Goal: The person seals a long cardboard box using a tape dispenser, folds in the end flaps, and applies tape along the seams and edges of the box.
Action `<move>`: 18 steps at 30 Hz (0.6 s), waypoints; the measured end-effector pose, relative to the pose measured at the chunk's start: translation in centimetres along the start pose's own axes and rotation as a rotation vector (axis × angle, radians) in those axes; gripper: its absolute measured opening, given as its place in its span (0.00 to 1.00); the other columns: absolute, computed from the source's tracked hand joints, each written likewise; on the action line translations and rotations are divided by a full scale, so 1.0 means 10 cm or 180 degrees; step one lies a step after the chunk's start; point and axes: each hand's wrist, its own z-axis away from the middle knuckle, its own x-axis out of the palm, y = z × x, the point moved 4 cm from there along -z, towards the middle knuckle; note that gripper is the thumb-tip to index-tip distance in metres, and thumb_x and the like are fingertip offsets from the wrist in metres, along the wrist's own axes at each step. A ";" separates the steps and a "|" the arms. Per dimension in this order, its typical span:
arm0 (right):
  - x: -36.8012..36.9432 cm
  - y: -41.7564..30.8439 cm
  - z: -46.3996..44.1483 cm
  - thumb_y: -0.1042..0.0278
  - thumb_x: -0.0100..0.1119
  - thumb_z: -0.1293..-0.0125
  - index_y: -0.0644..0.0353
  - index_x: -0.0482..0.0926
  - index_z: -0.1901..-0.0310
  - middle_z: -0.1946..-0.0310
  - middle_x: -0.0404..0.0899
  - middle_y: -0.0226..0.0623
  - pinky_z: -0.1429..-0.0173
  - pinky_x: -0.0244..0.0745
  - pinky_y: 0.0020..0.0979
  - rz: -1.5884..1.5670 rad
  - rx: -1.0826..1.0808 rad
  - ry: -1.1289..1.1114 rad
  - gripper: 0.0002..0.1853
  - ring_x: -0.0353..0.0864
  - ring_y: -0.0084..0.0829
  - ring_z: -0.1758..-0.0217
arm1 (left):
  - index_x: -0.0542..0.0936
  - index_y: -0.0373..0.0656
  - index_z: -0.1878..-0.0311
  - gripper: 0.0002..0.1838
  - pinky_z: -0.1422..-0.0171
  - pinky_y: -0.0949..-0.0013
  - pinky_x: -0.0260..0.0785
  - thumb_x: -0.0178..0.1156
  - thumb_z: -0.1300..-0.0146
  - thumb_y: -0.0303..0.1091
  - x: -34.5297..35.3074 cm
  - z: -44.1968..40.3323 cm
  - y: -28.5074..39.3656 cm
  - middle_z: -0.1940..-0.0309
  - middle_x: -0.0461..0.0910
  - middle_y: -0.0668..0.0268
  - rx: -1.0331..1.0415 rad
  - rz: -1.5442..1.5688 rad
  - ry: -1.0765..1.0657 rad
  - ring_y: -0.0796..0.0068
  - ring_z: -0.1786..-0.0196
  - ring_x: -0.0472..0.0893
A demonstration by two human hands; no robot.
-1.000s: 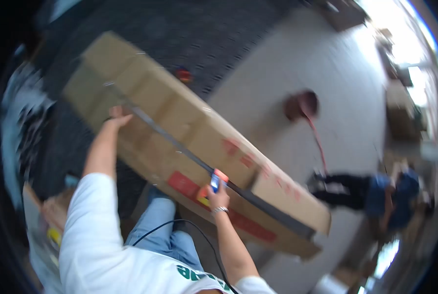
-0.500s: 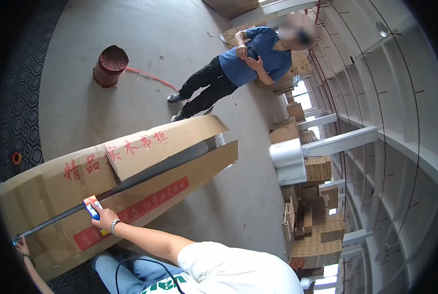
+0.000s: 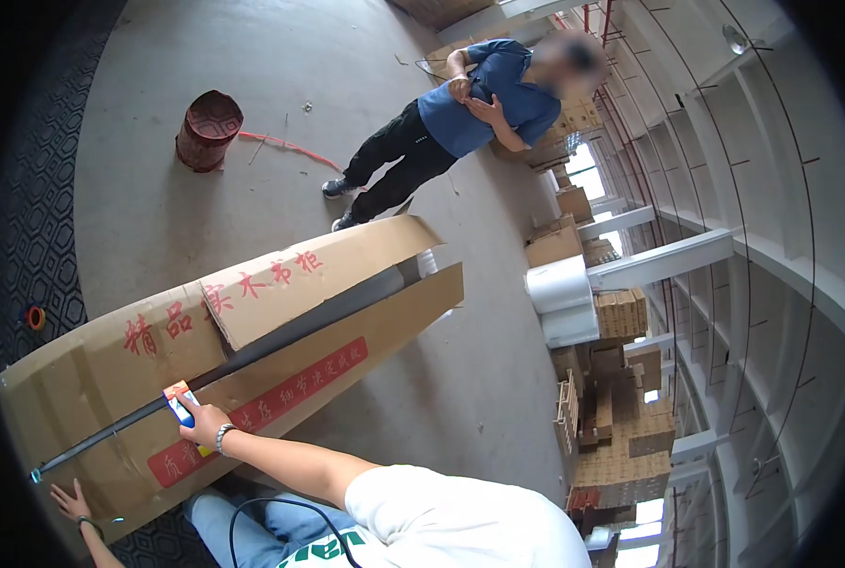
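A long cardboard carton [image 3: 82, 346] with red printed characters lies in front of me, a gap running along its top. My right hand [image 3: 207, 424], with a metal bracelet at the wrist, grips a small blue, white and orange block-like item [image 3: 180, 401] over the gap; its exact kind is unclear. From there a narrow dark strip [image 3: 105, 435] runs left along the carton to a small blue tip [image 3: 35, 475]. My left hand [image 3: 70, 502], wearing a dark wristband, is just below that tip. Its fingers are spread and hold nothing.
Beyond the carton stands a person in a blue shirt [image 3: 460, 109], hands together. A dark red bucket [image 3: 210, 131] is on the floor near an orange strap [image 3: 290, 147]. Tape rolls [image 3: 34, 318] lie on patterned carpet [image 3: 49, 256]. Stacked cartons [image 3: 621, 473] and white rolls [image 3: 563, 301] stand to the right.
My left hand has let go of the blue tip, moved slightly down and right, and spread its fingers. My right hand keeps its hold, nearly in place. The view has shifted slightly.
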 end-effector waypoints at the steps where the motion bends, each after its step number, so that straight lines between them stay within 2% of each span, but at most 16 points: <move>1: 0.01 0.01 0.00 0.59 0.59 0.45 0.42 0.60 0.30 0.66 0.83 0.49 0.66 0.77 0.40 -0.0005 -0.0015 -0.0015 0.38 0.81 0.48 0.70 | 0.38 0.61 0.24 0.46 0.23 0.45 0.39 0.40 0.38 0.72 -0.45 0.46 -0.01 0.23 0.39 0.60 -0.0084 0.0033 -0.0008 0.57 0.23 0.45; 2: 0.02 0.02 0.01 0.59 0.59 0.45 0.42 0.60 0.30 0.66 0.83 0.49 0.66 0.77 0.40 -0.0013 -0.0028 -0.0032 0.38 0.81 0.48 0.70 | 0.38 0.61 0.24 0.47 0.23 0.45 0.38 0.40 0.39 0.73 -0.11 0.25 0.00 0.23 0.39 0.61 -0.0167 0.0062 -0.0014 0.58 0.22 0.45; 8: -0.01 0.01 0.01 0.59 0.59 0.45 0.42 0.60 0.30 0.66 0.83 0.49 0.66 0.76 0.40 -0.0036 -0.0012 -0.0053 0.38 0.81 0.48 0.70 | 0.39 0.61 0.24 0.48 0.22 0.46 0.36 0.37 0.40 0.76 -0.21 0.37 0.03 0.23 0.39 0.61 -0.0213 0.0078 -0.0144 0.59 0.23 0.46; 13: 0.04 0.02 0.01 0.57 0.59 0.41 0.43 0.57 0.28 0.63 0.83 0.49 0.68 0.78 0.35 0.0119 -0.0053 -0.0148 0.38 0.82 0.43 0.70 | 0.39 0.60 0.24 0.49 0.24 0.44 0.43 0.36 0.42 0.77 -0.03 0.21 0.01 0.23 0.41 0.61 -0.0270 -0.0019 0.0100 0.58 0.24 0.50; 18: -0.01 0.01 0.02 0.59 0.58 0.44 0.40 0.58 0.29 0.66 0.83 0.47 0.67 0.77 0.39 -0.0009 0.0046 -0.0077 0.38 0.82 0.46 0.70 | 0.39 0.61 0.24 0.48 0.23 0.44 0.35 0.37 0.40 0.76 -0.02 0.20 0.05 0.23 0.39 0.61 -0.0263 0.0096 0.0004 0.59 0.23 0.47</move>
